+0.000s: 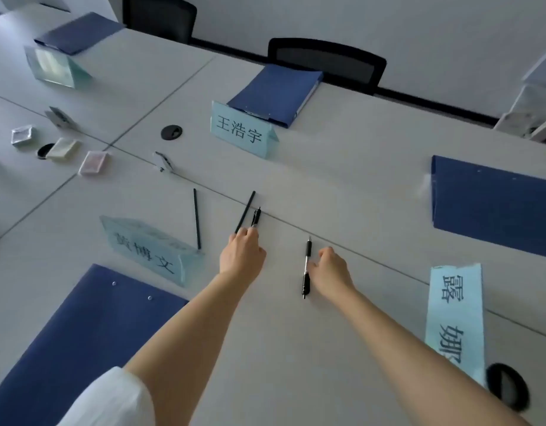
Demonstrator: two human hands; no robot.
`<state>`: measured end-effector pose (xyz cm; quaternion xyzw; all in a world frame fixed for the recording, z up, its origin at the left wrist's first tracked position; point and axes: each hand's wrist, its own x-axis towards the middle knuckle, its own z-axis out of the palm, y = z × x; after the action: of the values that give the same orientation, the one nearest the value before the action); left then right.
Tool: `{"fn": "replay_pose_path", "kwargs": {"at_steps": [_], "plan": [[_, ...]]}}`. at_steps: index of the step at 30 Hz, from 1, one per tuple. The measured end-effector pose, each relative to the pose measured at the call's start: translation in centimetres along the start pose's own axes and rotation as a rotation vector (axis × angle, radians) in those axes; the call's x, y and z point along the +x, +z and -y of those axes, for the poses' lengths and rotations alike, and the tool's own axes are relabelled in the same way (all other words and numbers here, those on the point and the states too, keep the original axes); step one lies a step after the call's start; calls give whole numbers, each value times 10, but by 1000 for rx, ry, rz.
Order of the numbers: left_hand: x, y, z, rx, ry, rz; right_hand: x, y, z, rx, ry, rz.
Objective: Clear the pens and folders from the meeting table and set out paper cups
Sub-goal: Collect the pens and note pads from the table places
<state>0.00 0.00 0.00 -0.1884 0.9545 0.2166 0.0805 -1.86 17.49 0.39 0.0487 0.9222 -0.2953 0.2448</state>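
My left hand reaches forward, its fingertips closed on the near ends of a thin black pen and a black clicker pen, both lying on the grey meeting table. My right hand rests beside a black-and-silver pen; its thumb touches the barrel, and the pen lies flat. Another thin black pen lies to the left. Blue folders sit at the near left, the right, the far middle and the far left.
Pale blue name cards stand at the far middle, near left, right and far left. Small boxes and clips lie at the left. Black chairs line the far edge.
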Motion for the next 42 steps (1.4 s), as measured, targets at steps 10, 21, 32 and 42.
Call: {"fn": "replay_pose_path", "kwargs": {"at_steps": [10, 21, 32, 42], "plan": [[36, 19, 8, 30, -99, -19, 27, 27, 13, -150, 131, -73], [53, 3, 15, -83, -112, 53, 38, 29, 35, -117, 145, -93], [95, -63, 84, -230, -432, -105, 82, 45, 137, 99, -93, -22], [121, -50, 124, -138, -459, 28, 110, 85, 158, 30, -24, 7]]}}
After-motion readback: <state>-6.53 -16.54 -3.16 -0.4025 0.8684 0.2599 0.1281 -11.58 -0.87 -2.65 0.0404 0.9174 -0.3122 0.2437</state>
